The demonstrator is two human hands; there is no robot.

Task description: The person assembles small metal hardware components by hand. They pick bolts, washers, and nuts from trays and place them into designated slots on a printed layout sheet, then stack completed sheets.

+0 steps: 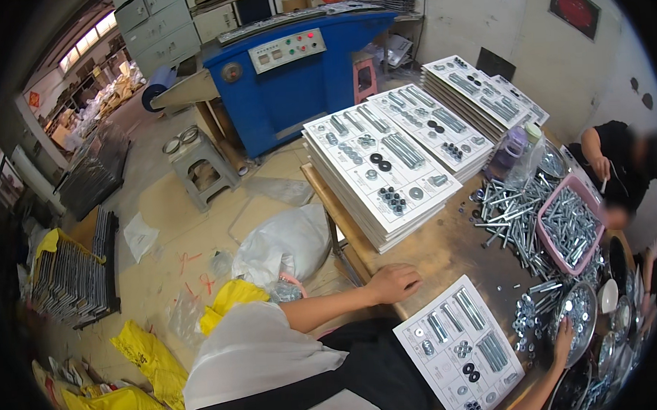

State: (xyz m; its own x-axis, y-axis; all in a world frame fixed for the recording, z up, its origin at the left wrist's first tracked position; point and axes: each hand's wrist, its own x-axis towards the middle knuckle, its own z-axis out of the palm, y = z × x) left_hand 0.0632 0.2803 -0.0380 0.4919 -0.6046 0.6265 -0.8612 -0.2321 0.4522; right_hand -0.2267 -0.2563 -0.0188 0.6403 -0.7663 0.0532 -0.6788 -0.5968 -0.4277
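Observation:
My left hand (394, 283) rests at the table's near edge with its fingers curled and nothing showing in them. My right hand (564, 339) reaches into a round metal bowl (591, 312) of small washers or nuts. Its fingers are pressed together among the pieces; what they pinch, if anything, is too small to make out. Between my hands, a white printed card (455, 362) lies tilted over the table edge. Bolts, black rings, washers and nuts show in its printed boxes. Loose nuts (526, 317) are scattered beside the bowl.
Tall stacks of similar cards (386, 165) stand at the table's far side. A pink basket (541, 231) of bolts sits beside a heap of bolts (503, 207). At the right, a co-worker (616, 160) handles something thin. A white sack (289, 240) lies on the floor at left.

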